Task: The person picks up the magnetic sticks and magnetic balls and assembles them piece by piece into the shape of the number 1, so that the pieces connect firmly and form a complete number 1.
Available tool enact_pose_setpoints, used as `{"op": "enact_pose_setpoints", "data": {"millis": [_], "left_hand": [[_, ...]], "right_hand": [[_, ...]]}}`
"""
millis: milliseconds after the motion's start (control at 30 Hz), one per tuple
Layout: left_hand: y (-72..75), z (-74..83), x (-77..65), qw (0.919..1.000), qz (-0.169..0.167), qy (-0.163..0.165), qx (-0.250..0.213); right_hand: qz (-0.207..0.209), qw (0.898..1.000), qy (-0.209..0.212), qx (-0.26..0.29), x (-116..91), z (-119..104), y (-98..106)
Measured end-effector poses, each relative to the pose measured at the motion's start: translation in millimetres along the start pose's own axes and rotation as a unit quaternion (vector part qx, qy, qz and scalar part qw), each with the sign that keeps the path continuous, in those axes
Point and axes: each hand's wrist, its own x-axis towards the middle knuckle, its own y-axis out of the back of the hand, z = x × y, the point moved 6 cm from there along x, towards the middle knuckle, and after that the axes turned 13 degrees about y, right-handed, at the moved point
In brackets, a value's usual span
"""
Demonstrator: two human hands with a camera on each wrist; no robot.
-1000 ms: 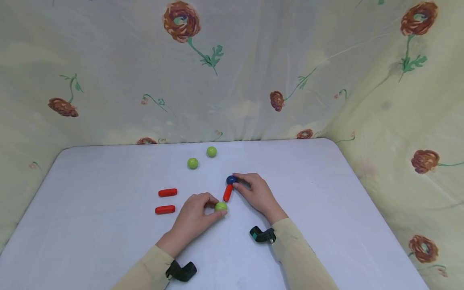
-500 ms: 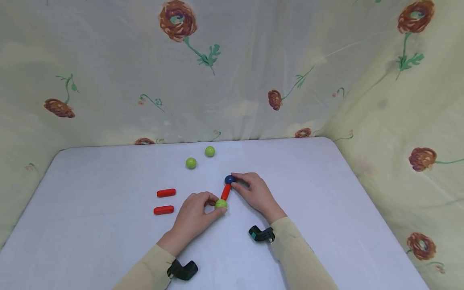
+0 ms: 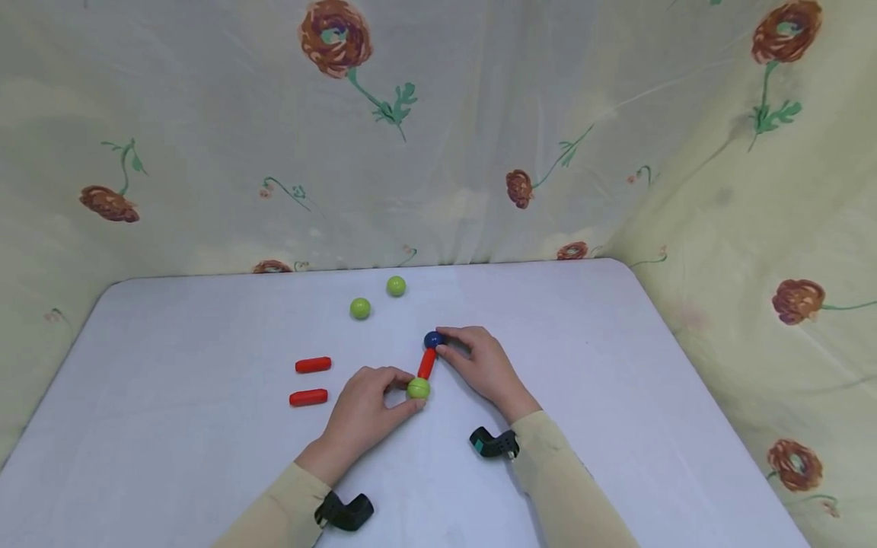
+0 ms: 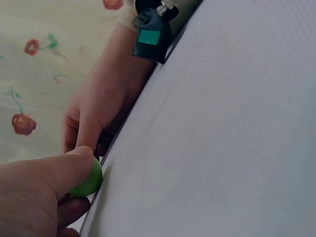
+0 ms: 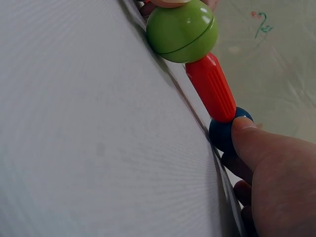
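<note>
Between thumb and fingers, my left hand (image 3: 370,399) pinches a green ball (image 3: 419,389) in the middle of the table. My right hand (image 3: 485,365) pinches a blue ball (image 3: 433,340) a little farther back. A red rod (image 3: 427,364) bridges the two balls. In the right wrist view the rod (image 5: 211,89) touches the green ball (image 5: 181,30) at one end and the blue ball (image 5: 223,134) at the other. The left wrist view shows the green ball (image 4: 89,180) partly covered by the left thumb; rod and blue ball are hidden there.
Two red rods, one farther back (image 3: 313,365) and one nearer (image 3: 308,397), lie left of the left hand. Two more green balls, a left one (image 3: 360,308) and a right one (image 3: 396,286), rest toward the back edge. Flowered cloth (image 3: 438,152) hangs behind the white table (image 3: 617,365).
A gap showed between the red rod and the left hand's green ball a second ago; now they meet. The rod and blue ball have shifted slightly left and toward it.
</note>
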Motion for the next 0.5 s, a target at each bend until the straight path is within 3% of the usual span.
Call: {"op": "enact_pose_setpoints", "data": {"millis": [500], "left_hand": [[-0.3,-2.2,1.2,0.9997,0.003,-0.024,0.003]], "right_hand": [[-0.005,1.000,0.003,-0.001,0.8,2.8,-2.7]]}}
